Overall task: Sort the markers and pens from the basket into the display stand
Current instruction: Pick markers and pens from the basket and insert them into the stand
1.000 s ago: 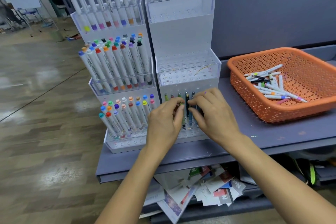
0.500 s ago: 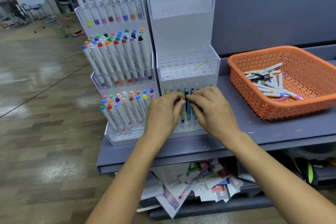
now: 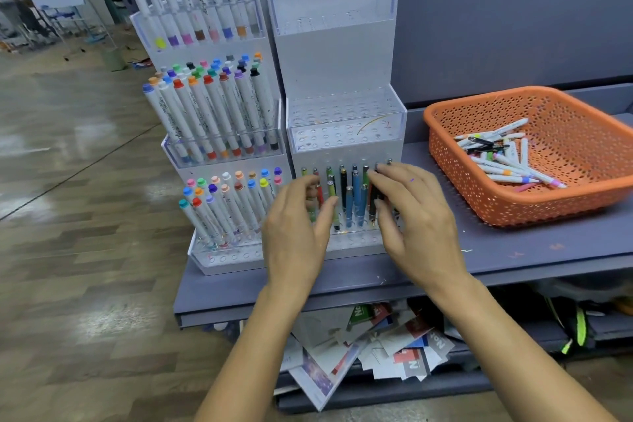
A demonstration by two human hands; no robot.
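Left hand (image 3: pixel 298 226): low in the centre of the frame, in front of the bottom tier of the pen stand (image 3: pixel 337 55). My fingers bend over the pens at the tier's left end and my thumb lies against a green pen (image 3: pixel 331 193). I cannot tell whether I am really pinching one.
Right hand (image 3: pixel 419 216): just right of centre. My fingers curl round a dark pen (image 3: pixel 376 197) that stands upright at the right end of the same tier, so I am grasping it.
Pens (image 3: pixel 352 195): upright in rows in the bottom tier, between my two hands. They are green, red, blue and black.
Pen stand: a clear stepped stand at centre frame. I see only holes in its middle and top tiers.
Marker stand (image 3: pixel 219 161): touching the pen stand's left side. All three of its tiers hold white markers with coloured caps.
Basket (image 3: pixel 513 205): orange, at the right of the frame, on the same shelf and apart from the stands.
Loose markers and pens (image 3: pixel 507 161): a small heap lying flat inside the basket.
Shelf (image 3: pixel 513 253): grey-blue, and it carries the stands and the basket.
Papers (image 3: pixel 376 349): a jumble of printed sheets below the shelf, at lower centre.
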